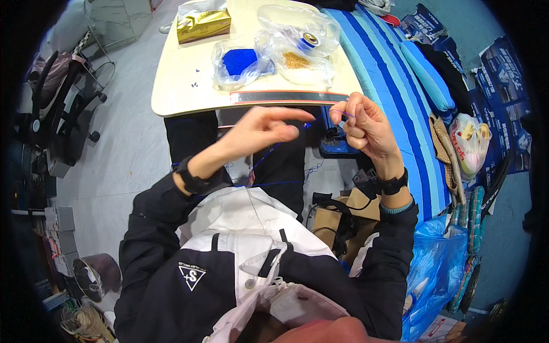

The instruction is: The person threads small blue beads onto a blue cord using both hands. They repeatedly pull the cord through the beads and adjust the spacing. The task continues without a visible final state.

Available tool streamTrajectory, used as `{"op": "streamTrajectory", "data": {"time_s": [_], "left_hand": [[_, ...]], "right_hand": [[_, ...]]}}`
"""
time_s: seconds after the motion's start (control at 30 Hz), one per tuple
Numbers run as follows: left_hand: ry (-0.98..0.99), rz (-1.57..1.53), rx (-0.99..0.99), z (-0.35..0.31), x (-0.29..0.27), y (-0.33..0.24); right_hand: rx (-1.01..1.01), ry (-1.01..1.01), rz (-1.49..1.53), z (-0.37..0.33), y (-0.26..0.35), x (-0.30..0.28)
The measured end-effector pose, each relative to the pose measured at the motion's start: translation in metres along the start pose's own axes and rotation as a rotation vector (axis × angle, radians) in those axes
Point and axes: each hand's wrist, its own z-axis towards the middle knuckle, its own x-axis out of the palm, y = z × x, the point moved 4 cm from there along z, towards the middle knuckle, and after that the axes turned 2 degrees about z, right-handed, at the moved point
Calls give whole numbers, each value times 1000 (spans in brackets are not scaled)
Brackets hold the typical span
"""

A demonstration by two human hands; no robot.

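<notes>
Thin blue-purple thread (pixel 342 112) is pinched between the thumb and fingers of my right hand (pixel 369 127), in front of the table's near edge. My left hand (pixel 251 136) is held to the left of it, index finger stretched toward the right hand and thumb apart from it. A small blue piece (pixel 307 124) hangs just beyond the left fingertips; whether it touches them I cannot tell. More blue strand (pixel 280 183) trails across my lap. On the table, an open clear bag holds fine blue beads (pixel 239 62), and golden beads (pixel 295 60) lie in another.
The pale table (pixel 183 68) also bears a gold tissue box (pixel 203 26), a blue can (pixel 309 40) and a dark flat strip (pixel 286 97) along its near edge. A striped blue bed (pixel 394 103) stands at the right. A cardboard box (pixel 326 223) is below my right forearm.
</notes>
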Motion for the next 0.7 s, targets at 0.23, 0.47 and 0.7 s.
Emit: {"op": "streamTrajectory", "data": {"time_s": [0.23,0.47,0.7], "left_hand": [[-3,-124,-23,-7,13,20],[-156,16,87,-23,13,4],[-159,108,112,-30,15,-2]], "right_hand": [[-50,-54,-55,-10,-7,-21],[207,67,-463,-12,-35,7],[-321,-259,-823,-1,-36,39]]}}
